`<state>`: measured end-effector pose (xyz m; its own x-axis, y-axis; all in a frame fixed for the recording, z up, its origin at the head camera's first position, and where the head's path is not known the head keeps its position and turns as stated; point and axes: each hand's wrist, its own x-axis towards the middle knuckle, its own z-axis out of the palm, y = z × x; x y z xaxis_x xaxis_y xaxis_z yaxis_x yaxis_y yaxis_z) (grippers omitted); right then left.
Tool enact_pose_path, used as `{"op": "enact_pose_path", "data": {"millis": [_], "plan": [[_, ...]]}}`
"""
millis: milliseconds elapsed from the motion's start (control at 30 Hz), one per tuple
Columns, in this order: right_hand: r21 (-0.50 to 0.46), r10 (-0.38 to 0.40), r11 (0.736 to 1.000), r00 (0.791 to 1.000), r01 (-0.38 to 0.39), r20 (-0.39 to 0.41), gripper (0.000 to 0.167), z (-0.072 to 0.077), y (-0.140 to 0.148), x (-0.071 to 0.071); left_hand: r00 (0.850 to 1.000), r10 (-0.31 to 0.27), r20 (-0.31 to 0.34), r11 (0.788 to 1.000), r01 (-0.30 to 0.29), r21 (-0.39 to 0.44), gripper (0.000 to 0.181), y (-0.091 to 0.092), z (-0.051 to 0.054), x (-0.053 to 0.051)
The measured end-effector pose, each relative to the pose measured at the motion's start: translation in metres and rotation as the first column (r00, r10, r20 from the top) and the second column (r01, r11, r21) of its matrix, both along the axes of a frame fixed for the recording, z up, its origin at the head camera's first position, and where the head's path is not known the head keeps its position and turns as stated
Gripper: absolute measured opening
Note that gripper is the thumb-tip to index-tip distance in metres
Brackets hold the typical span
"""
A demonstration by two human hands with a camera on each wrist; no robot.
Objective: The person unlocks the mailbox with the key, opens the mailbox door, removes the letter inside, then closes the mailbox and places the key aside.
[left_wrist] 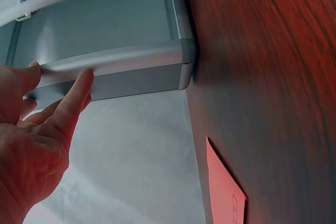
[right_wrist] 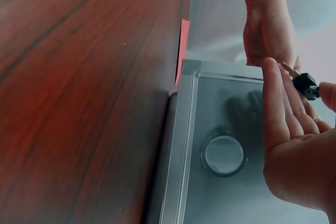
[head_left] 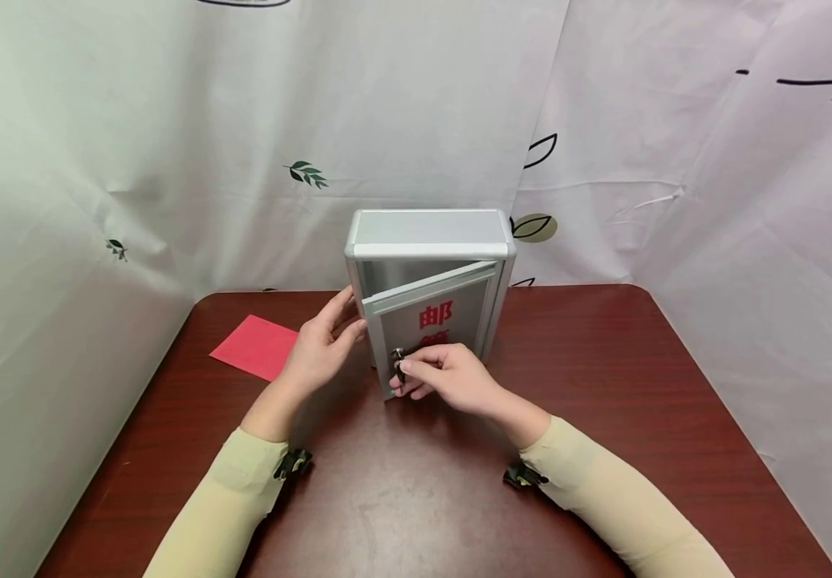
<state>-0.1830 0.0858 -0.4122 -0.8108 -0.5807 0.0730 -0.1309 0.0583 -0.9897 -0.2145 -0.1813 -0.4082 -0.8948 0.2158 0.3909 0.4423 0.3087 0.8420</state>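
A silver metal mailbox [head_left: 430, 229] with red characters on its front stands upright. Its door [head_left: 439, 315] hangs partly open, swung out on the left side. At the door's lock [head_left: 397, 353], my right hand [head_left: 452, 377] pinches a black-headed key [right_wrist: 305, 85] between thumb and fingers. The key's metal blade shows in the right wrist view; whether its tip sits in the lock is unclear. My left hand [head_left: 325, 341] touches the mailbox's left side, its fairly straight fingers and thumb resting along the frame edge [left_wrist: 131, 59].
A red envelope [head_left: 257, 347] lies flat on the dark red wooden table [head_left: 401, 498], left of the mailbox and partly behind my left hand. White cloth [head_left: 423, 104] printed with leaves hangs behind the table and along both sides.
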Motion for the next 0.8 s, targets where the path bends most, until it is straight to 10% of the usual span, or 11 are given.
{"op": "enact_pose_path", "data": {"millis": [800], "plan": [[0.007,-0.139,0.990,0.989,0.140,-0.039,0.031,0.005,-0.026,-0.024,0.999,0.013,-0.041,0.999,-0.015,-0.047,0.062,0.000,-0.001,0.003]]}}
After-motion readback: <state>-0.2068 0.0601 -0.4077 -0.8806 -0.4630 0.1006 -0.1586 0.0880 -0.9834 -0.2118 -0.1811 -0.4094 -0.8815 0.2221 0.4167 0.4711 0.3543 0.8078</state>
